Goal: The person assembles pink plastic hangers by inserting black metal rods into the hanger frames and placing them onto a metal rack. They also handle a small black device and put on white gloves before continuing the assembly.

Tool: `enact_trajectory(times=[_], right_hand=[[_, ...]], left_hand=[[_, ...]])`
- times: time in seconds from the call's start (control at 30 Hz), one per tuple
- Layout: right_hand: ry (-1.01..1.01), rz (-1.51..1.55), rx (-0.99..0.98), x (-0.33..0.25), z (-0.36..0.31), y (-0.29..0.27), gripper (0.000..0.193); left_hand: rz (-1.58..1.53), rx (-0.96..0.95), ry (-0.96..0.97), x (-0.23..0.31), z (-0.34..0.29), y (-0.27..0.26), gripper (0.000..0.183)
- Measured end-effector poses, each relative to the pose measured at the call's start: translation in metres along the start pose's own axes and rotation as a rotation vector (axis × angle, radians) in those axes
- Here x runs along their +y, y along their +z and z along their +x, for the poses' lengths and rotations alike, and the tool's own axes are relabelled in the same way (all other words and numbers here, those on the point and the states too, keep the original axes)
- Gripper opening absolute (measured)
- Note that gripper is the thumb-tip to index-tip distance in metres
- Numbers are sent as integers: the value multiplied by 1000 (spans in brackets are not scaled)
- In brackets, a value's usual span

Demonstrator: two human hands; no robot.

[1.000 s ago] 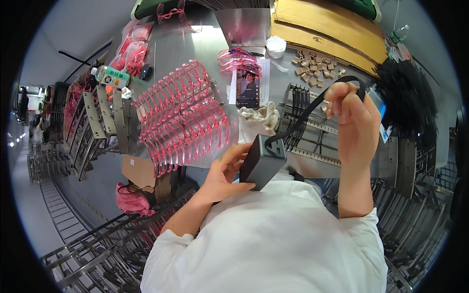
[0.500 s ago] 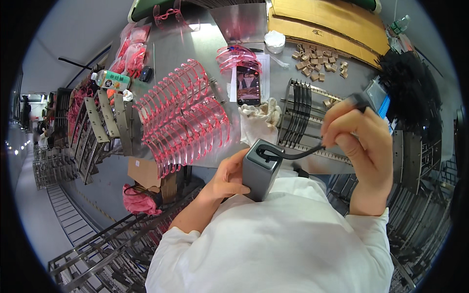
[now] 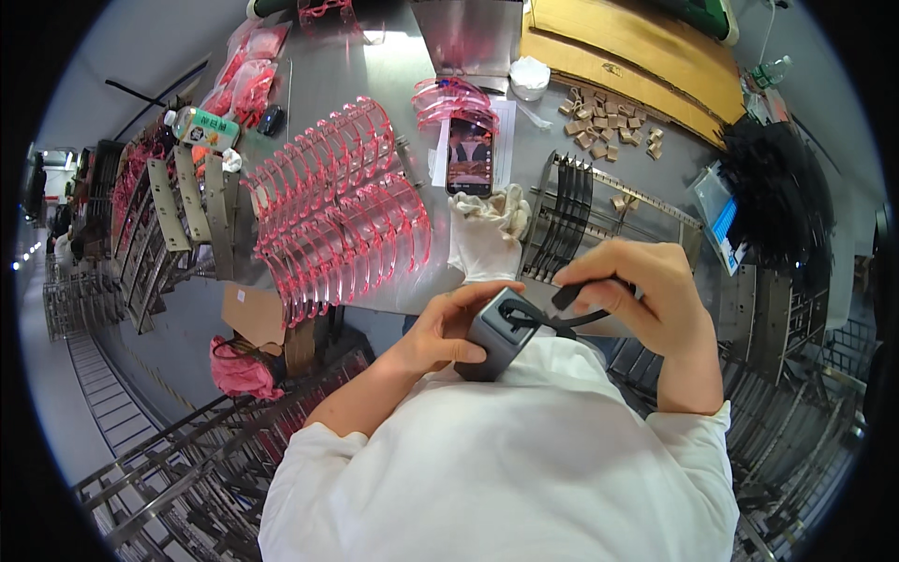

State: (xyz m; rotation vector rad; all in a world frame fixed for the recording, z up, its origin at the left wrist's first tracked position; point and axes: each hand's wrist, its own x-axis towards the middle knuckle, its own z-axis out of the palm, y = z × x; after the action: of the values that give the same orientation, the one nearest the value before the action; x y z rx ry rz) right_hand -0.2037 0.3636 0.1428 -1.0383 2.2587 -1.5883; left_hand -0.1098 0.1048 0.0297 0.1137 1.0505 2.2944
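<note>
A grey box-shaped power bank (image 3: 494, 348) is held against my white shirt by my left hand (image 3: 444, 332), with fingers behind it and the thumb on its near side. A black cable (image 3: 582, 321) comes out of its top end and loops to the right. My right hand (image 3: 637, 286) pinches the cable's dark plug end between thumb and fingers, just right of the power bank. A pair of white gloves (image 3: 485, 239) lies on the table beyond the power bank. Beyond them rests a lit phone (image 3: 470, 159) on white paper.
Rows of clear pink-edged curved plastic parts (image 3: 346, 211) stand left of the gloves. A metal rack with black strips (image 3: 562, 220) lies to the right. Small tan blocks (image 3: 609, 122), cardboard sheets (image 3: 627, 56) and a black bristly bundle (image 3: 782, 187) are farther off. A bottle (image 3: 204, 128) lies at left.
My right hand has come down and left, bringing the cable's plug end close to the power bank's top. The power bank tilts slightly more in my left hand. The whole view has shifted a little.
</note>
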Motion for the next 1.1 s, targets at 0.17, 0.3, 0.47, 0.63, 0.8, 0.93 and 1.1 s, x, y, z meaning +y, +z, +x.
enact_trajectory(times=[0.17,0.3,0.47,0.63,0.8,0.93,1.1], right_hand=[[-188,24,-503,-11,7,-14,16],[-131,92,-806,-21,21,-33,15],[-156,-431,-850,-56,42,-51,11],[-265,-703,-595,-54,36,-43,11],[-82,-314,-485,-36,32,-32,16],[226,76,-351,-44,44,-37,20],[197,240,-318,-42,39,-59,46]], left_hand=[[11,83,-18,-2,-1,3,99],[16,84,-24,1,-2,5,99],[25,105,0,0,-5,5,99],[31,-12,67,-2,-2,-3,93],[-212,-82,-15,-1,12,-9,87],[-305,-31,-94,-2,13,-14,79],[-308,7,-112,-7,17,-13,84]])
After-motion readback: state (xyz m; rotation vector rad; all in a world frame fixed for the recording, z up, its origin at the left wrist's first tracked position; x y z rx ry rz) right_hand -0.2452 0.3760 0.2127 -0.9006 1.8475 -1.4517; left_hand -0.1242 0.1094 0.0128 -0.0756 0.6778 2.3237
